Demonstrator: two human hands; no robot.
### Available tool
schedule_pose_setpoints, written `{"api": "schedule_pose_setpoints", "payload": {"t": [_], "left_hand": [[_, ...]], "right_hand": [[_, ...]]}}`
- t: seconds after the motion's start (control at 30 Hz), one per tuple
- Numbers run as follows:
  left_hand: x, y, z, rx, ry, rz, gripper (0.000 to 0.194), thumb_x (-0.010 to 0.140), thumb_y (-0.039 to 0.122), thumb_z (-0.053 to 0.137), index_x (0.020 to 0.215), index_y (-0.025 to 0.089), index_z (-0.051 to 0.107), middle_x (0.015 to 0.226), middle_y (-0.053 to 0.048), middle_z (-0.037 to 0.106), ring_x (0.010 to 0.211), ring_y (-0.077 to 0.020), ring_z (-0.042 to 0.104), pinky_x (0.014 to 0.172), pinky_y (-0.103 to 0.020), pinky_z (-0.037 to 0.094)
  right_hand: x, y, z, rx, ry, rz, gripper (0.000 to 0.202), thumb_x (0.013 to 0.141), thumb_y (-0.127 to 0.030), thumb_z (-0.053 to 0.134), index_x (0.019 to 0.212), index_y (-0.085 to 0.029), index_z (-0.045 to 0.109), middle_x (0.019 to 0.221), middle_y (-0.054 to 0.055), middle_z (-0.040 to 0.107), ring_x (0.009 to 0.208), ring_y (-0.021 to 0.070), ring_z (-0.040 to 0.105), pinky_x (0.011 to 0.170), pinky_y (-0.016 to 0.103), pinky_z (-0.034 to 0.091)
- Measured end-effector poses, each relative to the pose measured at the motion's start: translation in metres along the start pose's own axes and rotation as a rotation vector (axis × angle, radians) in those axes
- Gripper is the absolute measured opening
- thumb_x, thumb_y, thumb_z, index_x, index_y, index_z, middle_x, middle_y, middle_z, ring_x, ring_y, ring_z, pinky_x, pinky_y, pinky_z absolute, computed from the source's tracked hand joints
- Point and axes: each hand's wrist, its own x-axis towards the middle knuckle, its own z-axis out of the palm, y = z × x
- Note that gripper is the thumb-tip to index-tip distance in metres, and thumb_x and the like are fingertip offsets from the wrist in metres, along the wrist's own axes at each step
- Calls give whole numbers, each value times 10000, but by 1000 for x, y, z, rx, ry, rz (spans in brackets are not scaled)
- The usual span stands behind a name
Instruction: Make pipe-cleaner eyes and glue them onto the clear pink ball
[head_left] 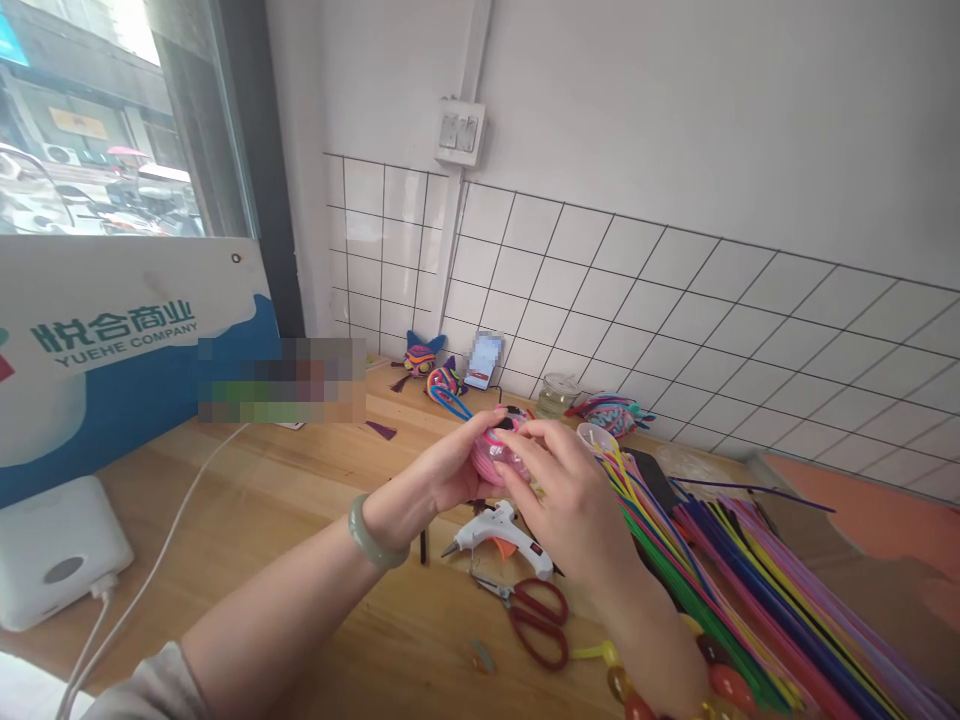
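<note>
A round pink craft piece [489, 464], with a shiny clear-looking patch and some black and coloured parts on top, is held above the table. My left hand [448, 468] cups it from the left, thumb along its upper side. The fingers of my right hand [576, 495] press on its right side and front, hiding much of it. A blue looped pipe cleaner [450, 402] sticks out at its upper left. Below the hands lie a white hot glue gun [504, 532] and scissors with red handles [551, 622].
Bundles of coloured pipe cleaners [757, 580] cover the right side. Two finished-looking striped figures [422, 358], a phone [484, 360], a glass jar [557, 394] and another striped piece [611, 412] stand along the tiled wall. A white box with a cable [64, 552] sits at left.
</note>
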Motion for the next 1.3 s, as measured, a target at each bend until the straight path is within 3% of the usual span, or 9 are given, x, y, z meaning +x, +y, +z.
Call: {"api": "schedule_pose_setpoints", "payload": {"t": [0.17,0.47,0.57,0.67,0.77,0.83,0.93,1.07,1.3], "left_hand": [[1,-5,-2,41,-14,-4,297,743,444,613,846,165,610,698,-7,640,618,-129,602,620,-294,525],[4,-10,-4,53,-2,-25,320,732,462,620,884,181,603,745,-21,650,691,-150,617,665,-321,535],[4,-4,-5,49,6,-46,359,736,487,599,913,174,606,784,-42,665,690,-166,628,655,-334,540],[1,10,-8,56,59,-37,429,740,517,572,970,157,605,865,-95,678,742,-213,650,663,-356,540],[-3,26,-12,19,106,76,407,756,477,567,1020,168,593,909,-107,674,806,-235,651,734,-398,528],[-6,34,-14,3,122,112,409,749,478,576,1029,181,595,923,-99,666,820,-236,647,753,-404,521],[-8,40,-16,-36,115,125,394,749,460,578,1024,178,597,959,-100,654,838,-237,636,771,-419,510],[-8,40,-17,-89,65,78,409,745,471,575,1016,165,591,968,-115,648,870,-250,628,791,-418,496],[-7,41,-20,-141,-36,14,447,747,510,557,1016,155,583,972,-131,652,891,-256,628,827,-407,476]], "right_hand": [[5,9,-4,-142,-78,-23,183,872,-187,476,907,-194,655,890,83,585,850,217,556,745,370,462],[2,12,-6,-90,-74,-23,195,885,-214,472,950,-203,655,866,70,600,799,193,569,722,332,457],[-6,18,-8,90,23,96,238,873,-280,490,1072,-211,603,903,69,608,772,185,581,721,327,473],[-25,38,-3,231,76,356,243,871,-343,468,1014,-212,614,825,51,627,683,175,573,652,307,470],[-49,63,17,299,-199,556,267,835,-391,480,876,-200,661,774,51,670,641,187,584,586,290,446],[-64,77,35,311,-442,610,270,800,-401,512,773,-189,677,713,40,678,626,187,588,575,274,419],[-78,86,63,288,-673,636,344,809,-437,477,656,-181,650,617,14,631,565,150,543,511,238,337],[-81,84,81,266,-791,637,368,775,-463,505,578,-166,597,512,-21,510,467,106,422,463,234,226],[-75,77,79,416,-857,593,395,804,-445,453,509,-185,414,481,-52,326,460,91,295,459,247,159]]}}
